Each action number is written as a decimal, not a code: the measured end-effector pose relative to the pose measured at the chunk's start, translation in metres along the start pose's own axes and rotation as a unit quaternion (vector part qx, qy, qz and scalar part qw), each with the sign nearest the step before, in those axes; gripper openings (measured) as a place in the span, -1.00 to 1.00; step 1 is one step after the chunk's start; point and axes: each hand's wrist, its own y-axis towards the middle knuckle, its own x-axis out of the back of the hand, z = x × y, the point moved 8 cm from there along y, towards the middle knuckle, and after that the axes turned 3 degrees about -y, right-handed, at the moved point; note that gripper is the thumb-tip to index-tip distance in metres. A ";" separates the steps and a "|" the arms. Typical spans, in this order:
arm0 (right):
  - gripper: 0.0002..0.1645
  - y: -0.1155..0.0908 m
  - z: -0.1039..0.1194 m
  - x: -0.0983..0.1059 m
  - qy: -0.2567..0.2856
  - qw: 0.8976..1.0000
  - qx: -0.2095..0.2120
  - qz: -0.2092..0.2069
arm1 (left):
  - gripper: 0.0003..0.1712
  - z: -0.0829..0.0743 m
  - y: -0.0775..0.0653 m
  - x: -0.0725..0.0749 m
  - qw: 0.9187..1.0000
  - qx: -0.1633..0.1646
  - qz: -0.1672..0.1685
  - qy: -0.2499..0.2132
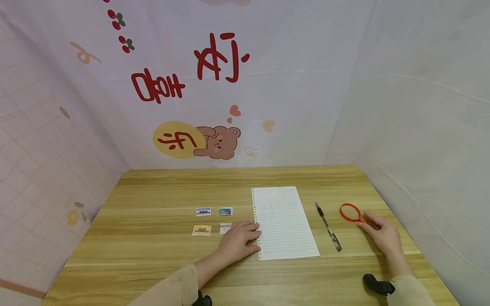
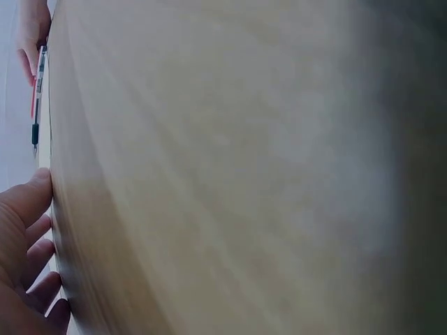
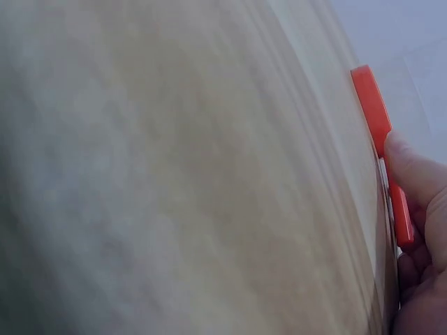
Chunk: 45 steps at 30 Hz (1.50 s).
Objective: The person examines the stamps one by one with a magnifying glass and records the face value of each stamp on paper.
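In the head view my right hand (image 1: 386,238) pinches the handle of a red-rimmed magnifying glass (image 1: 360,220) at the right of the table. The right wrist view shows the thumb along the red handle (image 3: 401,216), with the other fingers partly hidden beneath. My left hand (image 1: 239,243) rests with relaxed, spread fingers on the left edge of a lined, punched sheet of paper (image 1: 285,238). Faint handwriting marks its upper part. Left of the sheet lie stamps, one of them (image 1: 225,228) partly covered by the left hand.
A black-and-clear pen (image 1: 326,224) lies slanted between the paper and the magnifying glass. Other small stamps (image 1: 201,230) are spread on the wooden table (image 1: 145,221). Printed cloth walls (image 1: 298,97) stand behind and at both sides. A black object (image 1: 378,284) is by the right sleeve.
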 end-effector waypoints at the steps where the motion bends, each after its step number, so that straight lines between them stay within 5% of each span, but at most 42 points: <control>1: -0.36 0.000 0.000 0.000 -0.007 1.000 0.000 -0.002 | -0.47 0.000 0.000 0.000 1.000 -0.004 -0.001 0.001; 11: -0.53 -0.001 0.003 -0.004 -0.035 0.999 0.012 -0.006 | -0.43 0.003 0.004 0.000 1.000 -0.004 0.017 0.024; 20: -0.64 -0.003 0.007 -0.002 -0.044 0.999 0.017 -0.020 | -0.47 0.002 0.007 0.002 1.000 -0.013 0.015 -0.001; 29: -0.73 -0.003 0.007 0.000 -0.042 0.999 0.002 -0.032 | -0.51 0.012 0.006 0.021 0.997 -0.021 -0.041 -0.060; 40: -0.65 -0.006 0.005 0.008 -0.031 0.997 -0.059 -0.045 | -0.52 0.050 -0.006 0.047 0.987 0.057 -0.092 -0.123; 45: -0.71 -0.003 0.024 0.009 -0.009 0.997 -0.039 -0.069 | -0.54 0.072 -0.009 0.058 0.979 0.085 -0.123 -0.137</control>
